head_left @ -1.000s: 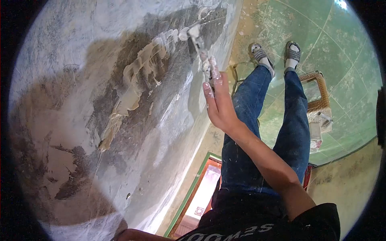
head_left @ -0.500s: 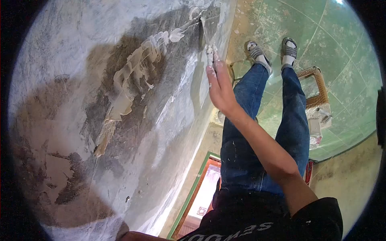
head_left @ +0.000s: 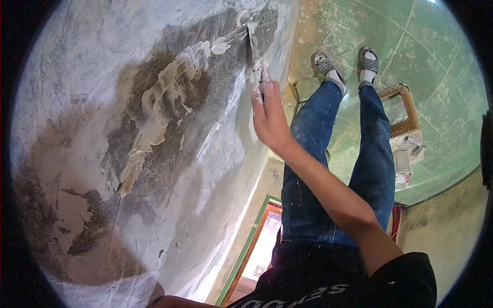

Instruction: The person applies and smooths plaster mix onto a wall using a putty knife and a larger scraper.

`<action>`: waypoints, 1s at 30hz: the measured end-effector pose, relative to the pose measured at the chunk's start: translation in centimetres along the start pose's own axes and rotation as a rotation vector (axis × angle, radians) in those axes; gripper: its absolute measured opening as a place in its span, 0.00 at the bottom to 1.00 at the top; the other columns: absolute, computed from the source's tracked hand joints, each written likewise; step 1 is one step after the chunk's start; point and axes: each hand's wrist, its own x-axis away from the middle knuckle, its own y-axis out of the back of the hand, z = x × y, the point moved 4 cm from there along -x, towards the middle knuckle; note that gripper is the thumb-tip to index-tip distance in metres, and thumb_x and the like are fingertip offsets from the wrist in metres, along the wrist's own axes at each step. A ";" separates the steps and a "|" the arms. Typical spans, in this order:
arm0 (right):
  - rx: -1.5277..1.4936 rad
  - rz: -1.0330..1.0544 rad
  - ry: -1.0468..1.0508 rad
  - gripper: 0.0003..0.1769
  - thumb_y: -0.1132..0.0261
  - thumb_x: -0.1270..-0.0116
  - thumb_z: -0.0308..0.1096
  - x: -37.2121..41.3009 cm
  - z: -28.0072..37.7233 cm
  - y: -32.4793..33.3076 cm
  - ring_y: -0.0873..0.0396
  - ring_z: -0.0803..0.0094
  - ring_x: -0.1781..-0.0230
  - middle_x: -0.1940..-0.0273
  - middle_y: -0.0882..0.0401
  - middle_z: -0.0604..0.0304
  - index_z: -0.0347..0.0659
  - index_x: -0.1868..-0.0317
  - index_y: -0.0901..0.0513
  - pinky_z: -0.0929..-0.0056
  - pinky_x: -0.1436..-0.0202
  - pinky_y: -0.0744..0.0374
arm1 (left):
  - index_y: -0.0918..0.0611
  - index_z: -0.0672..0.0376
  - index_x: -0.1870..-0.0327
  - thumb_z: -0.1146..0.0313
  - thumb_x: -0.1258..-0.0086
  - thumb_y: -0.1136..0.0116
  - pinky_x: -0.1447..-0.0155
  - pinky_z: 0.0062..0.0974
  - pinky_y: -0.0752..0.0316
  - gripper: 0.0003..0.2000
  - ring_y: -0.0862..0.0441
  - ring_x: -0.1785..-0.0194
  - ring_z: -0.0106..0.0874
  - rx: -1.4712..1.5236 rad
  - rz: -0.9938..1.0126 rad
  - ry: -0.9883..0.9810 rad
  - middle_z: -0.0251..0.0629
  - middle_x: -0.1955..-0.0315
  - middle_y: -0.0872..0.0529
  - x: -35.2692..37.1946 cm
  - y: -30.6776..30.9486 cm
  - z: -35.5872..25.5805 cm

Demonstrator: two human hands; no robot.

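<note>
My right hand (head_left: 269, 115) is shut on a putty knife (head_left: 253, 43) smeared with white filler. Its blade presses against the grey, patchy wall (head_left: 92, 66) at the upper end of a thick ridge of wet cream putty (head_left: 167, 95). The fingers lie flat along the handle, and their tips are coated in white. My forearm runs back to the lower right. A bit of skin at the bottom edge (head_left: 167, 302) may be my left arm; the left hand itself is out of sight.
My legs in blue jeans (head_left: 313, 154) and sandalled feet (head_left: 323, 64) stand on a green tiled floor (head_left: 441, 77). A wicker stool (head_left: 405, 115) with putty-smeared things stands to the right. A green-framed doorway (head_left: 257, 246) lies below.
My right hand and the putty knife have shifted left and up along the wall, and the blade now rests against the top end of the putty ridge.
</note>
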 end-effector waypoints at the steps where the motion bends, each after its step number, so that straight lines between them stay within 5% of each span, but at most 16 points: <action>1: -0.001 0.021 0.008 0.10 0.49 0.32 0.22 0.8 0.1 -0.4 0.35 0.45 0.55 0.56 0.37 0.40 0.28 0.51 0.33 0.55 0.47 0.33 | 0.21 0.65 0.47 0.55 0.19 0.59 0.39 0.53 0.37 0.21 0.32 0.40 0.52 0.000 -0.004 -0.001 0.57 0.43 0.27 -0.1 -0.1 0.1; 9: -0.004 -0.114 0.035 0.14 0.49 0.29 0.23 1.1 0.1 -0.2 0.34 0.47 0.55 0.56 0.38 0.41 0.28 0.45 0.34 0.59 0.45 0.33 | 0.22 0.65 0.47 0.55 0.19 0.59 0.39 0.53 0.37 0.21 0.32 0.39 0.52 0.013 -0.002 -0.006 0.57 0.43 0.27 -0.9 -0.5 -0.4; 11: -0.038 0.009 -0.085 0.26 0.51 0.23 0.29 -0.4 -0.9 -0.4 0.33 0.57 0.43 0.46 0.34 0.42 0.28 0.29 0.44 0.66 0.34 0.37 | 0.22 0.65 0.47 0.55 0.19 0.59 0.39 0.53 0.37 0.21 0.32 0.39 0.52 0.015 -0.004 -0.006 0.57 0.43 0.28 -1.6 -0.3 -1.9; 14: -0.078 0.132 -0.197 0.28 0.51 0.23 0.30 -0.2 -0.4 -0.6 0.35 0.54 0.37 0.40 0.35 0.40 0.27 0.28 0.45 0.65 0.29 0.41 | 0.22 0.65 0.47 0.55 0.19 0.59 0.39 0.53 0.37 0.20 0.32 0.39 0.52 0.023 0.002 -0.011 0.57 0.42 0.28 -3.3 0.4 -4.9; 15: -0.078 0.132 -0.199 0.28 0.51 0.23 0.30 0.5 0.0 -0.9 0.35 0.54 0.37 0.40 0.35 0.40 0.27 0.28 0.45 0.65 0.29 0.41 | 0.22 0.65 0.47 0.55 0.19 0.59 0.39 0.53 0.37 0.20 0.32 0.39 0.52 0.024 0.004 -0.012 0.57 0.42 0.28 -3.9 0.7 -5.8; 17: -0.078 -0.037 0.035 0.16 0.51 0.25 0.27 2.1 1.4 -0.9 0.34 0.48 0.56 0.56 0.37 0.41 0.26 0.42 0.36 0.58 0.46 0.33 | 0.22 0.65 0.47 0.55 0.19 0.59 0.39 0.53 0.37 0.20 0.32 0.39 0.52 0.024 0.003 -0.011 0.57 0.42 0.28 -4.1 0.7 -5.7; 24: -0.019 -0.125 0.019 0.18 0.52 0.25 0.27 0.4 -0.3 -0.1 0.33 0.48 0.53 0.54 0.36 0.41 0.26 0.39 0.37 0.60 0.43 0.33 | 0.22 0.65 0.47 0.55 0.19 0.59 0.39 0.53 0.37 0.20 0.32 0.39 0.52 0.023 0.013 -0.007 0.57 0.42 0.28 -1.9 0.1 -2.5; 26: -0.088 0.012 -0.119 0.26 0.53 0.22 0.32 -0.5 -0.9 0.0 0.36 0.54 0.35 0.37 0.35 0.40 0.28 0.30 0.42 0.66 0.29 0.41 | 0.22 0.65 0.47 0.55 0.19 0.59 0.39 0.53 0.37 0.20 0.32 0.39 0.52 0.029 0.016 -0.005 0.57 0.42 0.28 -1.7 0.0 -2.6; 28: -0.072 0.012 -0.145 0.25 0.52 0.23 0.31 0.1 -0.7 -0.3 0.35 0.55 0.35 0.38 0.34 0.41 0.29 0.30 0.41 0.67 0.30 0.40 | 0.22 0.65 0.47 0.55 0.19 0.59 0.39 0.53 0.37 0.20 0.32 0.39 0.52 0.034 0.025 -0.005 0.57 0.42 0.28 -1.6 0.0 -2.7; 30: -0.052 0.014 -0.017 0.22 0.51 0.26 0.26 1.5 0.1 -0.6 0.33 0.50 0.53 0.54 0.37 0.42 0.29 0.35 0.39 0.61 0.44 0.33 | 0.22 0.65 0.47 0.55 0.19 0.59 0.39 0.53 0.37 0.20 0.32 0.39 0.52 0.033 0.028 -0.007 0.57 0.42 0.28 -1.6 0.1 -2.5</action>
